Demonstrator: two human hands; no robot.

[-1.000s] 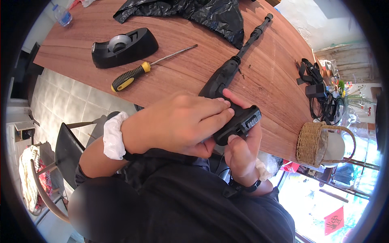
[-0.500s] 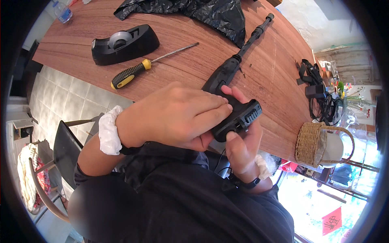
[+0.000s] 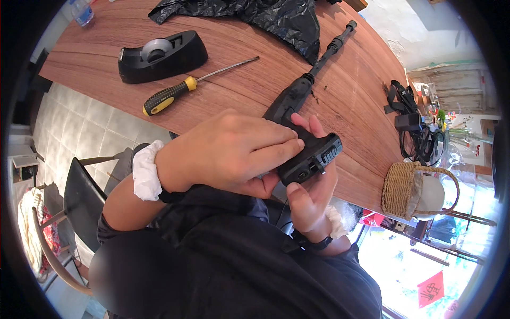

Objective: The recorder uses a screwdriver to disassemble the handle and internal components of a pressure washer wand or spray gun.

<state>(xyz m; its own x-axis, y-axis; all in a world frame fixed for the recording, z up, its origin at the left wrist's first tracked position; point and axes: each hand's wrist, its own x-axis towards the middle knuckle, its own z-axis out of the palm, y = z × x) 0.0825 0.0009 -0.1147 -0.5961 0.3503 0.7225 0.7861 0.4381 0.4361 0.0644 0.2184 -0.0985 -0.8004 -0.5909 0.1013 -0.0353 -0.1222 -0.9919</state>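
A black pressure washer gun (image 3: 289,98) with a long nozzle lies slantwise over the table edge, its nozzle pointing to the far right. My left hand (image 3: 228,149) is closed over its handle, fingers pressed along the near side. Cupped under the handle's base is my right hand (image 3: 313,199), with fingertips showing behind the handle. The right thumb rests just off the base's end face, where a round socket and a ribbed slider show. Part of the handle is hidden under my left hand.
On the wooden table (image 3: 361,106) lie a yellow-and-black screwdriver (image 3: 172,95), a black tape dispenser (image 3: 162,56) and a black plastic bag (image 3: 265,18). A wicker basket (image 3: 398,189) and black cables (image 3: 425,141) sit at the right. A chair (image 3: 82,202) stands at the left.
My right thumb has drawn back from the end of the base, uncovering the round socket. The left hand keeps its hold, and the view has shifted slightly.
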